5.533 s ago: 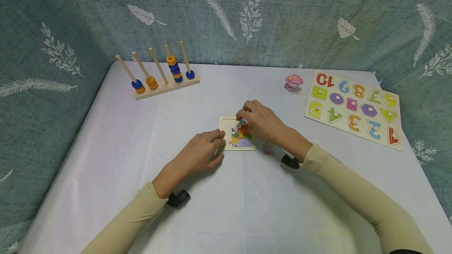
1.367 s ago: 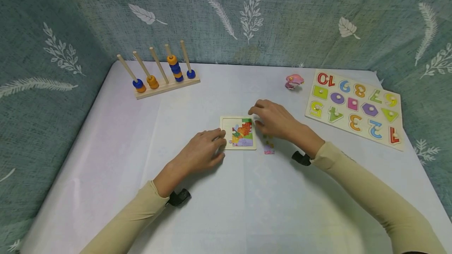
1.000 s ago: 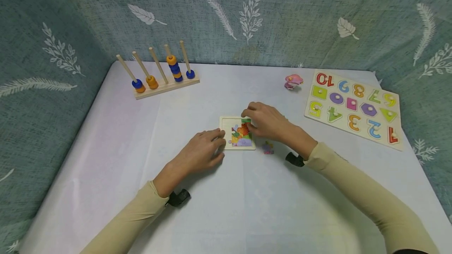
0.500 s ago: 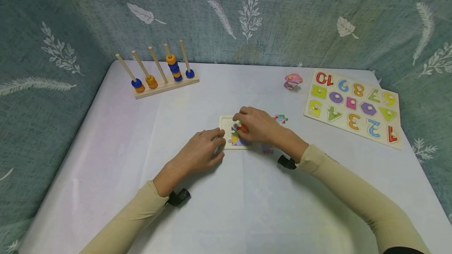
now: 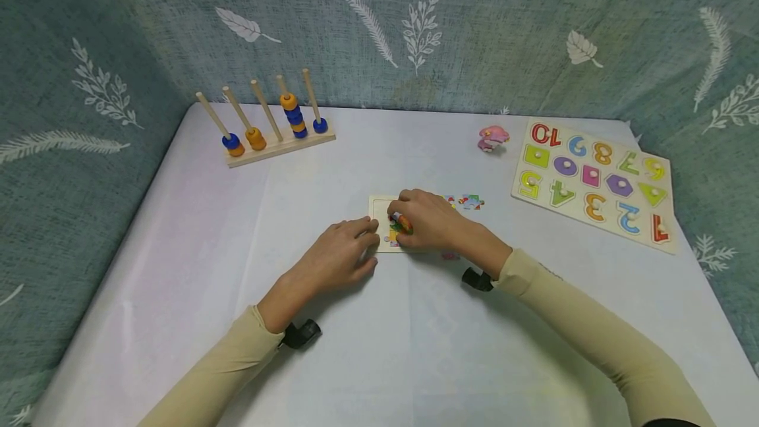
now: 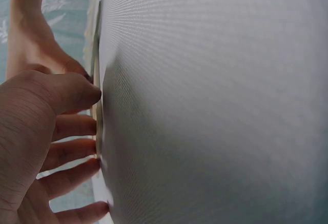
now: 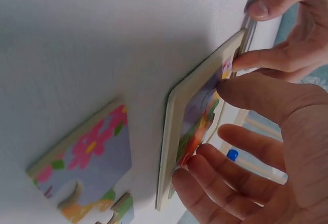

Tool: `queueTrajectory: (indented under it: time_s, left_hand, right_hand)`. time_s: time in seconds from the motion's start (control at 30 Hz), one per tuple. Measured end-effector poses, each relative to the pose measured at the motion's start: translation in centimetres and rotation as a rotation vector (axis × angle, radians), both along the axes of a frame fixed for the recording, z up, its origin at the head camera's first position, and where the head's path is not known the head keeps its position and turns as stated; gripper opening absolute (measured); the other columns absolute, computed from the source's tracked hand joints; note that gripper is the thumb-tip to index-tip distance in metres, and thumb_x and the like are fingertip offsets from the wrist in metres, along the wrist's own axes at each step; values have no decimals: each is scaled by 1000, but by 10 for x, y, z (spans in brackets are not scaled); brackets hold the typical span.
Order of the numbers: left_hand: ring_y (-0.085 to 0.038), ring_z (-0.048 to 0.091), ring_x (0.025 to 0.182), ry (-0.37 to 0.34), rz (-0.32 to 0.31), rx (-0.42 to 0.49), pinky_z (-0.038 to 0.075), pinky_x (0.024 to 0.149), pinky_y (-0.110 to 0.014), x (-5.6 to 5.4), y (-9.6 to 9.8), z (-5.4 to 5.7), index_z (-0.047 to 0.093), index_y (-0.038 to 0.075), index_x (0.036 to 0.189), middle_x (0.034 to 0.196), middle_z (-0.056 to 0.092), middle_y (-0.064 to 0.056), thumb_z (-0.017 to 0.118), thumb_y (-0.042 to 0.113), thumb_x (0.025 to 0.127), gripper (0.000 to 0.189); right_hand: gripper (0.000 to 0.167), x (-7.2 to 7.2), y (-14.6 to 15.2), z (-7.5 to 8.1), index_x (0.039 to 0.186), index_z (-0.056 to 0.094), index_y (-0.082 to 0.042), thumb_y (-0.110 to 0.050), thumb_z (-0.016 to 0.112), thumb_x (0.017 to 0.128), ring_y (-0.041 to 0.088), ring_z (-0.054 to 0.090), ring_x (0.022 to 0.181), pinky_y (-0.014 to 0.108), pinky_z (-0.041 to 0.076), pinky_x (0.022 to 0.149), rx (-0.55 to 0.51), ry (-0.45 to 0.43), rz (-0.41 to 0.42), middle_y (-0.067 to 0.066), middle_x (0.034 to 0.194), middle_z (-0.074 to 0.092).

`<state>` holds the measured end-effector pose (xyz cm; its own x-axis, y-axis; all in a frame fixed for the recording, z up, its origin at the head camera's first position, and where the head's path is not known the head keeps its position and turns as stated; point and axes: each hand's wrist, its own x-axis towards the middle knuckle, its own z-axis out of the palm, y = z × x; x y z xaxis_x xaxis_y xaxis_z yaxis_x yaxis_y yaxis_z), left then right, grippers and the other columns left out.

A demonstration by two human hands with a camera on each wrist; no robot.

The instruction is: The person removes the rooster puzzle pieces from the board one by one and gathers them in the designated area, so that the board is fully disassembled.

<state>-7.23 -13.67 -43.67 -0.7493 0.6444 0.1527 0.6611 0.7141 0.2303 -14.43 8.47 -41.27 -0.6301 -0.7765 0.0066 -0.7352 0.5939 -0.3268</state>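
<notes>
Right grip (image 5: pixel 428 219) half spread, seemingly touching puzzle (image 7: pixel 200 100).

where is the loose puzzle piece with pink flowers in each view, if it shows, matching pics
Head: the flowered piece lies right of the puzzle tray, mostly hidden, peeking out below the right hand.
Left wrist: not in view.
Right wrist: the flowered piece lies lower left.
Shared landmark: the left hand, near centre, at left, and at upper right respectively.

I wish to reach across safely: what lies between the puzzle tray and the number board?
In the head view, loose puzzle pieces lie there, and the right hand covers part of the stretch.
</notes>
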Motion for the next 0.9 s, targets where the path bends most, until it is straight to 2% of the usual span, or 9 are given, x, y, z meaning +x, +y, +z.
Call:
queueTrajectory:
  time_s: [0.43,0.63,0.9]
  left_hand:
    - [-31,57,122,6,-4,-2,49,95,-50,0,-1,-2,71,6,110,131,60,-13,71,24,91,27]
    - [-33,56,125,2,-7,6,48,96,-51,0,-1,-1,71,6,112,132,60,-14,71,25,91,28]
    - [-32,55,126,4,-7,3,48,97,-50,-1,-1,-1,71,5,112,132,60,-13,71,26,91,29]
  right_hand:
    - [34,-1,-4,0,108,71,-10,-20,80,77,19,51,79,31,43,66,12,-40,-34,4,92,59]
    - [37,-5,-5,1,110,72,-12,-25,82,78,18,49,78,31,41,64,34,-89,-55,3,95,57]
    - [35,-5,-5,0,109,73,-14,-26,82,78,19,49,77,31,42,62,43,-95,-65,3,96,56]
